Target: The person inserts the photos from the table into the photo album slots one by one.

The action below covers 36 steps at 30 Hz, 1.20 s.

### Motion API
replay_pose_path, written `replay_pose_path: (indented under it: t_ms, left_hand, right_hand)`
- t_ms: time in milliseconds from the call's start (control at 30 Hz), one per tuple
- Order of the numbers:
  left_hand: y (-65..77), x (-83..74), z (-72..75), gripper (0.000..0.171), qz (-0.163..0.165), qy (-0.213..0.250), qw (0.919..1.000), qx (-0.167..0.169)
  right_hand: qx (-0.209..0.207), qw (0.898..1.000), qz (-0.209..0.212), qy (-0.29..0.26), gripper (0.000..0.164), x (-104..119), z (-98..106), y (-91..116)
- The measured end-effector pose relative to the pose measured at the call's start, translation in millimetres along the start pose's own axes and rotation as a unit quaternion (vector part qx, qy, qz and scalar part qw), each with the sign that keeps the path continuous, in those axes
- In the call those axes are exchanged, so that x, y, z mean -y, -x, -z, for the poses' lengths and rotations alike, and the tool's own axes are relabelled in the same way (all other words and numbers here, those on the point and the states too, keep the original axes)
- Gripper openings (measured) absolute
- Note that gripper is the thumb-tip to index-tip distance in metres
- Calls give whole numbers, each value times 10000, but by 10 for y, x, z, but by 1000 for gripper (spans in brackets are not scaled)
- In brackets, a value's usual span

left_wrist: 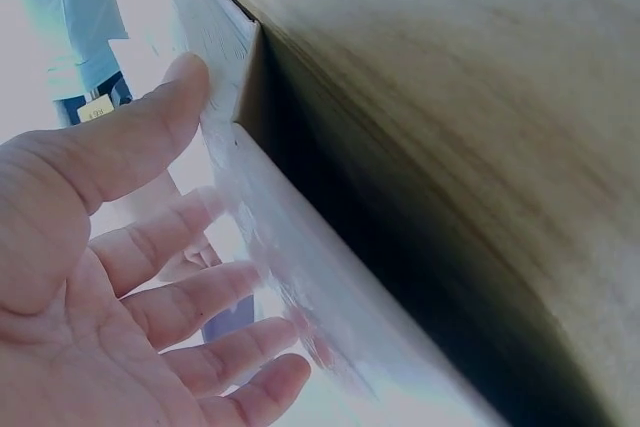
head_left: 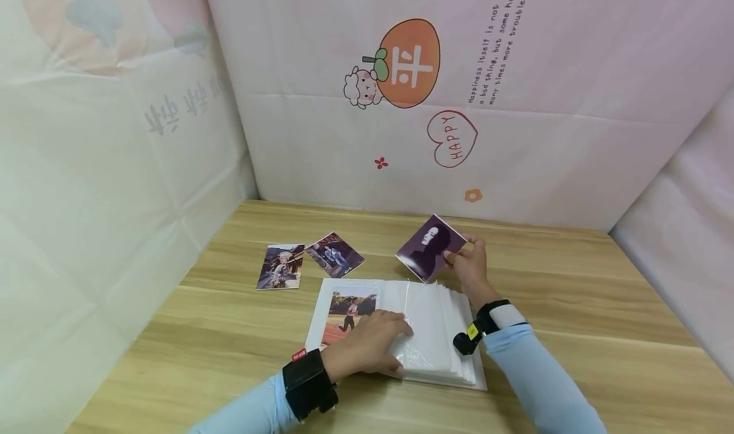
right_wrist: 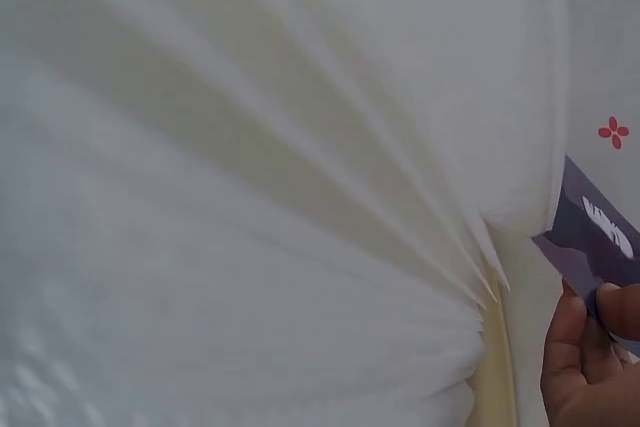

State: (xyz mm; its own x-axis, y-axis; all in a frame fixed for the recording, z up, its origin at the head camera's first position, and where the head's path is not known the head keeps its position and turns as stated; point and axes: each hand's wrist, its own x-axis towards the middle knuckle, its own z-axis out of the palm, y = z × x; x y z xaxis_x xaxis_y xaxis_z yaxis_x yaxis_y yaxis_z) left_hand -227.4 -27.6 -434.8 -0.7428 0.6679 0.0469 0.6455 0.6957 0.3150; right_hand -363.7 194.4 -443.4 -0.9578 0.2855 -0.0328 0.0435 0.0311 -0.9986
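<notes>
My right hand [head_left: 472, 268] pinches a purple photo print [head_left: 423, 250] by its right edge, thumb on the picture side. The print shows a dark-haired figure and is held just beyond the top edge of an open photo album [head_left: 427, 322]. In the right wrist view, the thumb and fingers [right_wrist: 575, 347] grip a corner of that print [right_wrist: 595, 232]. My left hand [head_left: 369, 341] rests over the album's middle, its fingers spread and loosely extended, as the left wrist view also shows. A photo of a runner [head_left: 345, 306] lies in the left page, partly covered by this hand.
Two loose photos lie beyond the album's left side: one of a light-haired figure [head_left: 281, 266], one of a figure in blue [head_left: 335, 255]. Their corners are close together. The wooden table [head_left: 573, 319] meets a printed cloth backdrop [head_left: 321, 147] behind and cloth walls at both sides.
</notes>
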Motion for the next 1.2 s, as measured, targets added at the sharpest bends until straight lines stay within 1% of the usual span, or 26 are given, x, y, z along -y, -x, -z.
replay_pose_path:
  t_ms: [200,300,500,667,800,1000,1200]
  left_hand:
    - [-19,-15,18,55,106,-34,9999,31]
    - [-24,-24,18,55,186,-46,9998,75]
    - [-24,-30,17,56,232,-104,9995,205]
    - [-15,-30,40,57,233,-68,9990,374]
    - [-14,-28,59,58,227,-22,9989,408]
    - [-6,-44,62,60,254,-86,9984,504]
    - [-6,-55,51,61,230,-201,9975,637]
  right_hand:
    - [282,9993,39,257,54,-14,29,12]
    - [352,9987,11,377,55,-11,47,20]
    - [488,9981,61,363,59,-17,54,23]
    - [726,9954,311,539,62,3,32,24]
    - [941,9920,531,658,62,7,17,2]
    - [1197,9874,611,836,61,0,14,-11]
    - [1334,9842,721,916,63,-13,50,-12]
